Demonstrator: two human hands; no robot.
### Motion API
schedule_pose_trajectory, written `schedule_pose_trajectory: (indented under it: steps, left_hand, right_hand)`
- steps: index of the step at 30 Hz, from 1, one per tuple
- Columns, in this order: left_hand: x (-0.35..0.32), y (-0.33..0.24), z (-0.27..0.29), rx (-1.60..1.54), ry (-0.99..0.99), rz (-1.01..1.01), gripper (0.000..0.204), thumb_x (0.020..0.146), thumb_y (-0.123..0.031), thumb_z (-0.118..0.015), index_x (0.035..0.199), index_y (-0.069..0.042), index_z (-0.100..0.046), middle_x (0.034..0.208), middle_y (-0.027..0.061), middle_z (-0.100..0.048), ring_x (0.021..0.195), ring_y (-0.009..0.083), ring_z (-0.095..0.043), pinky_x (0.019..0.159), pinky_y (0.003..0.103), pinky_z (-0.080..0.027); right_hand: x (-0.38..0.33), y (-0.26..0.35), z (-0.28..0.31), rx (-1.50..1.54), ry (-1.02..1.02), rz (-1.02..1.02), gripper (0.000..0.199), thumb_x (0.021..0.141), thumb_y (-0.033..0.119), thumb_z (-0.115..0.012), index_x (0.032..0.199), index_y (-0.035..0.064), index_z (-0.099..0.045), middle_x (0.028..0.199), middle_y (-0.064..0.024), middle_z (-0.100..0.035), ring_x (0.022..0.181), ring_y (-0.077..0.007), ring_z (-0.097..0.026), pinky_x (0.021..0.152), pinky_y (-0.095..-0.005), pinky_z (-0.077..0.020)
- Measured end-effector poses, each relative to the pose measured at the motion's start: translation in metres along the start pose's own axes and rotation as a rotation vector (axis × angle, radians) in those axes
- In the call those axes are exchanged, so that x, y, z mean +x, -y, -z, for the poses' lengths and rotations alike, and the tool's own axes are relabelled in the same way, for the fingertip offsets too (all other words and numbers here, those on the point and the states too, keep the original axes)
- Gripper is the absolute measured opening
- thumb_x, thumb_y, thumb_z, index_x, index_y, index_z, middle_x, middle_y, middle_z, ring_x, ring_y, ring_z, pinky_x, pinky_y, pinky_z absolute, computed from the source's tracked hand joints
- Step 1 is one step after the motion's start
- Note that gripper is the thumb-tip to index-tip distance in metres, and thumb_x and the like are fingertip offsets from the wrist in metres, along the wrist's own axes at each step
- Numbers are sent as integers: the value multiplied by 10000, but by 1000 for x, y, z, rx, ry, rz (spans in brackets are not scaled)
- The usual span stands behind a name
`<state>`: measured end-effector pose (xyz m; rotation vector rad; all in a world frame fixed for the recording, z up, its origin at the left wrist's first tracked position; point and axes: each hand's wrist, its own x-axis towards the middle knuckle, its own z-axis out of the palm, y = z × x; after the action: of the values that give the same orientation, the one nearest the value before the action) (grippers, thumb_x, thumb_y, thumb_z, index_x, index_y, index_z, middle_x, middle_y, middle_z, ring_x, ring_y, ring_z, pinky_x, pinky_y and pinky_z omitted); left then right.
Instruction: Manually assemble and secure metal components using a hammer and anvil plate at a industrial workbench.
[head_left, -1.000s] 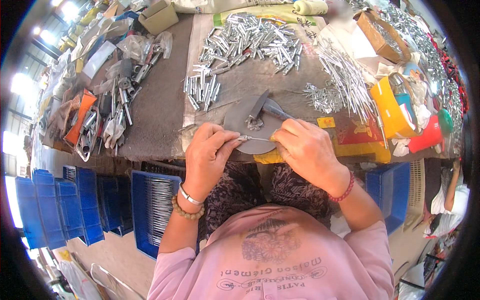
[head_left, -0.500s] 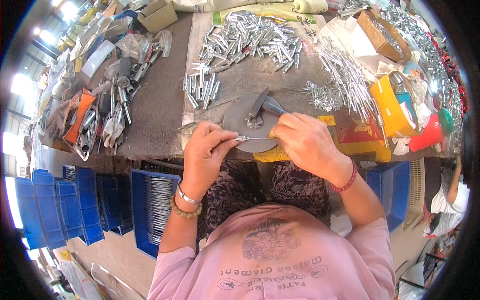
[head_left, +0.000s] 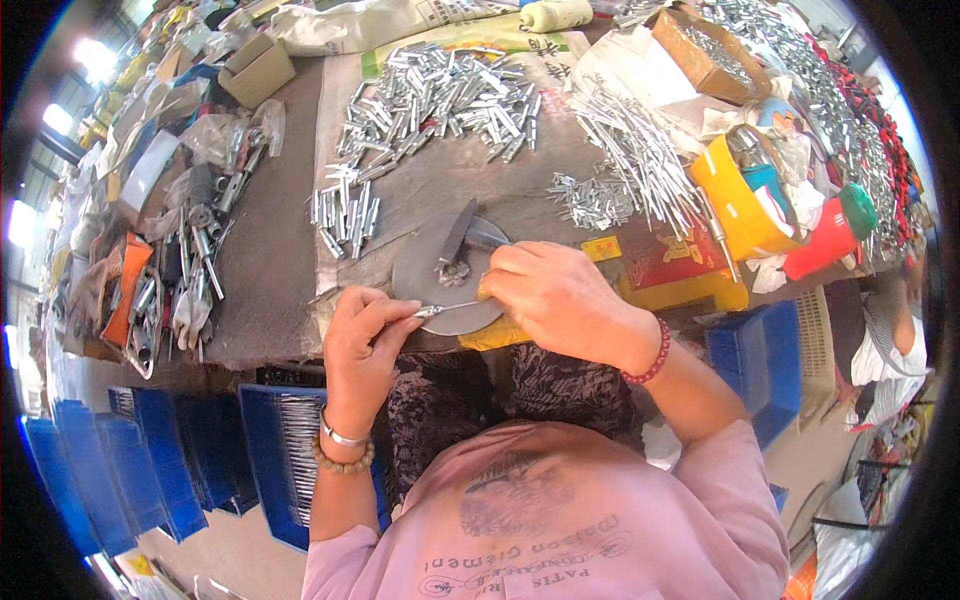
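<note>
The surface (head_left: 270,250) is a long grey-brown worktop, crowded along its far half and both ends. It stands in a workshop with bright windows at the left edge. Blue plastic crates (head_left: 150,470) line the floor below, one holding thin metal rods. A heap of short silvery tubes (head_left: 440,100) lies at the far middle. Longer thin rods (head_left: 640,150) fan out to the right of it.

A small brown cardboard box (head_left: 255,68) sits at the far left. An open cardboard box (head_left: 710,50) of metal parts is at the far right. A yellow plastic container (head_left: 735,195) and a red one (head_left: 825,240) stand at the right end. A flat red-and-yellow package (head_left: 680,265) lies near the front edge.

Close to the person, a round grey metal disc (head_left: 430,285) rests on the surface. The left hand (head_left: 365,345) pinches a thin metal pin (head_left: 450,308) between closed fingertips. The pin lies across the disc's near edge. The right hand (head_left: 560,300) is curled shut over the pin's other end.
</note>
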<state>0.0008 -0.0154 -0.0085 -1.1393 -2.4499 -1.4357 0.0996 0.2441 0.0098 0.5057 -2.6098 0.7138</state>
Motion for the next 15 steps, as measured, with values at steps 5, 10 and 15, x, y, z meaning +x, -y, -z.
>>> schedule_pose_trajectory:
  steps: [5, 10, 15]
  left_hand:
    - [-2, 4, 1, 27, -3, -11, 230, 842, 35, -880, 1050, -44, -822, 933, 80, -643, 833, 221, -630, 730, 327, -503]
    - [2, 2, -4, 20, 18, -18, 219, 853, 9, -880, 1055, -60, -829, 957, 68, -646, 840, 219, -632, 734, 325, -503]
    - [2, 1, -8, -18, 39, 32, 211, 852, 30, -850, 1042, -60, -833, 965, 60, -659, 899, 208, -635, 807, 331, -499]
  right_hand:
    - [3, -2, -1, 13, -1, 9, 97, 864, 42, -706, 955, 66, -681, 989, -100, -638, 948, -340, -680, 833, -467, -566]
    - [2, -2, 4, -24, -14, 7, 104, 863, 40, -707, 964, 63, -703, 954, -94, -629, 937, -331, -681, 818, -465, -558]
    - [6, -3, 1, -45, -14, 30, 71, 877, 72, -692, 948, 75, -698, 965, -86, -630, 938, -311, -676, 813, -447, -554]
